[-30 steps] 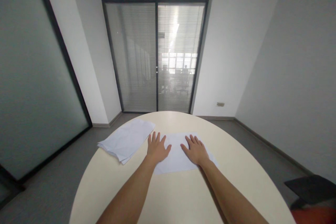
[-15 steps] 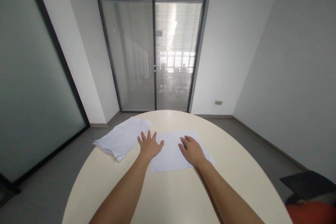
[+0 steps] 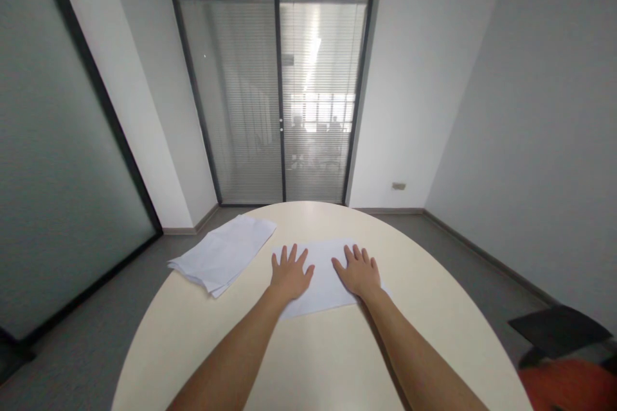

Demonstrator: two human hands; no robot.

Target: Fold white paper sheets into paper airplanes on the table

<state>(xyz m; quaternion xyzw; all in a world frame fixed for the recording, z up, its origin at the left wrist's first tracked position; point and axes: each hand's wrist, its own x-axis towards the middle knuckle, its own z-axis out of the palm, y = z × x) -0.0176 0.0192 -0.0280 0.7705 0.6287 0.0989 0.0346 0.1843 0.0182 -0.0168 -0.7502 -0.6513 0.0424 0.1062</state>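
Note:
A white sheet point(image 3: 324, 276), of cloth or paper, lies flat on the round cream table point(image 3: 308, 359) in front of me. My left hand point(image 3: 291, 275) rests palm down on its left part with the fingers spread. On its right part lies my right hand point(image 3: 359, 271), also palm down, fingers stretched out and apart. Neither hand grips anything. Parts of the sheet are hidden under both hands. To the left, a stack of white sheets point(image 3: 226, 253) sits near the table's edge, its near left corner reaching the rim.
A chair with a dark armrest point(image 3: 559, 331) and a red seat point(image 3: 571, 385) stands at the lower right. Beyond the table is a glass door point(image 3: 231, 109) with blinds. A frosted glass panel point(image 3: 58, 141) is on the left.
My left hand has shifted right, further onto the sheet. My right hand has moved slightly right, and its bent fingers have straightened and spread. The stack stays in place.

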